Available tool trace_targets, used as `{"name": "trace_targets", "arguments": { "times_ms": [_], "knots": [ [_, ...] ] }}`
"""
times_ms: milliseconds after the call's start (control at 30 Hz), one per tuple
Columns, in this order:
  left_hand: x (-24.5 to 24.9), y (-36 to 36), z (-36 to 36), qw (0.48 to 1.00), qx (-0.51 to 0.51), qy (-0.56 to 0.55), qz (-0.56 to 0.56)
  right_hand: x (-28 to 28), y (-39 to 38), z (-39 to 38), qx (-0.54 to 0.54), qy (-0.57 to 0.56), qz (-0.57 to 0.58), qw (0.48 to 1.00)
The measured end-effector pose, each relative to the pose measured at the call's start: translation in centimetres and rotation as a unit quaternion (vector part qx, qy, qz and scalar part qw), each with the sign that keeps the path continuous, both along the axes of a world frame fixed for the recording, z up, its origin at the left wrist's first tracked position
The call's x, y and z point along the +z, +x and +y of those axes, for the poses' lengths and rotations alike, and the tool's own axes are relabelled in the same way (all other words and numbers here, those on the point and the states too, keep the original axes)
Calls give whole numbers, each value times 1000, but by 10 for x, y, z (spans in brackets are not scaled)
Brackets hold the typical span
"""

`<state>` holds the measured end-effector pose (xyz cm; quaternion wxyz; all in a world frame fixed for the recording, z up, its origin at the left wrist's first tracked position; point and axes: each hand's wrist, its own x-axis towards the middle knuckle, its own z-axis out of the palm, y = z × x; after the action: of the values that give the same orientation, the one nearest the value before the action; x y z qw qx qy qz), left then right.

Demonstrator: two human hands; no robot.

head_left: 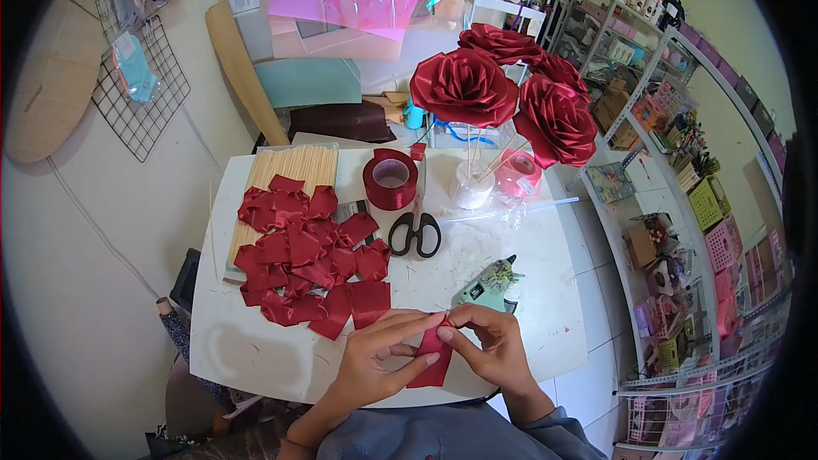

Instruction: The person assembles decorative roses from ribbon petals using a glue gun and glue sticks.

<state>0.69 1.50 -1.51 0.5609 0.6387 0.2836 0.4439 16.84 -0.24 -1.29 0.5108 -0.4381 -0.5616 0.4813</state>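
Near the table's front edge, a dark red ribbon piece (433, 361) is held between both hands. My left hand (385, 356) pinches its left side, with the thumb low and the fingers reaching to its top. At the upper right corner, my right hand (487, 342) has thumb and index finger closed on the ribbon. A pile of cut red ribbon pieces (298, 247) lies to the left, partly over a bundle of wooden sticks (307, 163). Black-handled scissors (415, 234) and a red ribbon roll (390, 180) lie beyond my hands.
A light green glue gun (482, 290) lies just beyond my right hand. Large red ribbon roses (467, 88) stand on sticks in a white holder (472, 187) at the back, beside a pink roll (519, 172). Metal shelves (656, 60) hold supplies at the right of the white table (545, 307).
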Motion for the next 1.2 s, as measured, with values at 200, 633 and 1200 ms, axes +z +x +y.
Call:
{"name": "trace_targets", "arguments": {
  "times_ms": [200, 633, 1200],
  "knots": [
    [7, -3, -1, 987, -31, -105, -118, 23, 1, -4, -7, 1, 101, 995],
    [7, 0, 0, 972, 29, -144, -182, 4, 12, -1, 131, 189, -33, 973],
    [7, 5, -3, 988, 86, -19, -123, -3, -9, -9, -17, 6, 124, 992]
  ]
}}
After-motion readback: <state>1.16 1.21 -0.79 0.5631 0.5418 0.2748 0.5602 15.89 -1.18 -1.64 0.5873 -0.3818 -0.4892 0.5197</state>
